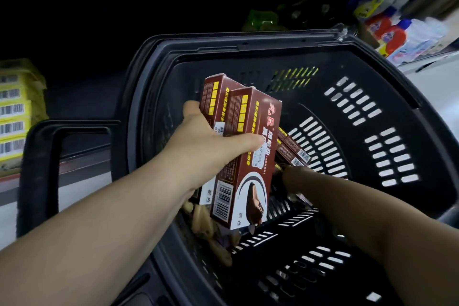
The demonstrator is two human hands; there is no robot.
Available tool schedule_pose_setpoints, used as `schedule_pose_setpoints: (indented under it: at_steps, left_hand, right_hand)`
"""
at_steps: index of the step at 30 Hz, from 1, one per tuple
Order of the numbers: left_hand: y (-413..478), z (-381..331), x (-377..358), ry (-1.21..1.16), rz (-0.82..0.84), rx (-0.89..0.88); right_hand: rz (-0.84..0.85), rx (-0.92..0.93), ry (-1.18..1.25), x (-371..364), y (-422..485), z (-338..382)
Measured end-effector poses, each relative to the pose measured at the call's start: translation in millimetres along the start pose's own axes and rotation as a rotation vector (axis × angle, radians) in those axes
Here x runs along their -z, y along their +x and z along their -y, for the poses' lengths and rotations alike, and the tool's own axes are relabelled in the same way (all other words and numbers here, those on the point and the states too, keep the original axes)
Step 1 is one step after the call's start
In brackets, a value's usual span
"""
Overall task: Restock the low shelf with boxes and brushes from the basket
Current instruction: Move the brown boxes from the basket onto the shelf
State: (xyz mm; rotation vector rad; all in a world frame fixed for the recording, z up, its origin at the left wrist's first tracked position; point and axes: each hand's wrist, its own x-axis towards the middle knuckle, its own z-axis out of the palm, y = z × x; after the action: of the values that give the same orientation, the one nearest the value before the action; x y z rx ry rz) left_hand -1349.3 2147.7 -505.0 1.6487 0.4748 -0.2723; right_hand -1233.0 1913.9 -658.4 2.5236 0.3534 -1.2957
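My left hand (211,141) grips two brown hair-dye boxes (246,156) together and holds them upright over the black plastic basket (372,97). My right hand (295,179) reaches down behind those boxes into the basket and touches more brown boxes (294,151) lying there; its fingers are mostly hidden. Wooden brushes (206,226) lie at the basket's bottom, under the held boxes. The low shelf (82,97) behind the basket is dark.
Yellow packs (15,109) are stacked at the shelf's left end. Green packets (263,20) sit deep on the shelf behind the basket. Bottles with red and blue labels (397,32) stand at the right. The basket's handle (39,171) hangs at the left.
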Motion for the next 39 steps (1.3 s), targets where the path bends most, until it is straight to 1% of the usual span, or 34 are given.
schedule_pose_setpoints:
  at_steps: [3,4,6,7,9,11,12,14,16,18,23,26,29,30,31,33,35,36,37,38,39]
  left_hand:
    - [2.4,-3.8,-2.1,-0.046,-0.013,-0.066]
    - [2.5,-5.1,-2.6,-0.079,-0.010,-0.087]
    - [1.5,-8.9,-3.8,-0.183,0.007,-0.109]
    - [0.1,-11.1,-4.2,-0.241,0.015,-0.116]
    - [-4.1,-16.2,-4.0,-0.335,0.020,-0.130]
    - [-9.7,-22.3,-2.4,-0.400,0.006,-0.145]
    - [-12.0,-25.5,-1.1,-0.427,-0.006,-0.142]
    - [-15.8,-31.0,3.2,-0.460,-0.026,-0.123]
    - [-21.1,-36.2,9.1,-0.455,-0.046,-0.125]
    - [-27.4,-39.2,16.2,-0.460,-0.085,-0.115]
    - [-45.5,-42.5,41.1,-0.490,-0.165,-0.041]
    - [-57.3,-41.2,62.9,-0.500,-0.151,-0.003]
    - [-73.3,-34.0,87.5,-0.473,-0.098,0.024]
    - [-80.6,-31.9,96.5,-0.473,-0.057,0.033]
    - [-82.3,-32.6,104.2,-0.482,-0.017,0.055]
    - [-75.6,-33.4,116.7,-0.539,-0.005,0.098]
    - [-68.6,-24.9,133.6,-0.547,-0.044,-0.015]
    - [-62.2,-19.3,142.6,-0.592,-0.023,-0.084]
    - [-58.6,-15.3,151.1,-0.666,0.025,-0.109]
    - [-54.4,-12.5,158.1,-0.679,0.008,-0.103]
    - [-53.8,-12.8,164.8,-0.637,-0.038,-0.081]
  right_hand:
    - [0.082,-0.069,0.078,21.4,-15.7,-2.2]
    - [0.101,-0.080,0.175,35.1,-27.7,-3.2]
    - [0.087,-0.054,0.540,64.4,-54.1,-5.9]
    - [0.047,-0.016,0.735,77.4,-68.7,-10.2]
    - [-0.061,0.117,1.061,97.6,-108.6,-12.5]
    - [-0.121,0.247,1.297,109.0,-148.8,-12.4]
    - [-0.117,0.279,1.403,112.7,-168.6,-10.5]
    - [-0.117,0.299,1.570,114.2,-201.4,-4.7]
    - [-0.126,0.380,1.708,111.1,-226.1,4.5]
    - [-0.145,0.448,1.775,106.8,-243.0,18.0]
    - [-0.139,0.577,1.814,103.0,-266.2,57.1]
    - [-0.176,0.667,1.690,105.9,-273.7,80.5]
    - [-0.250,0.763,1.650,113.4,-280.1,101.4]
    - [-0.300,0.807,1.629,117.2,-282.3,107.6]
    - [-0.386,0.850,1.576,121.6,-284.1,113.4]
    - [-0.609,0.911,1.372,131.4,-288.4,126.2]
    - [-0.817,1.005,1.132,138.9,-291.1,141.5]
    - [-0.902,1.055,1.001,140.7,-291.3,150.5]
    - [-0.973,1.083,0.864,140.9,-289.5,160.0]
    - [-1.028,1.096,0.737,140.6,-285.9,170.7]
    - [-1.068,1.111,0.626,140.0,-281.4,182.2]
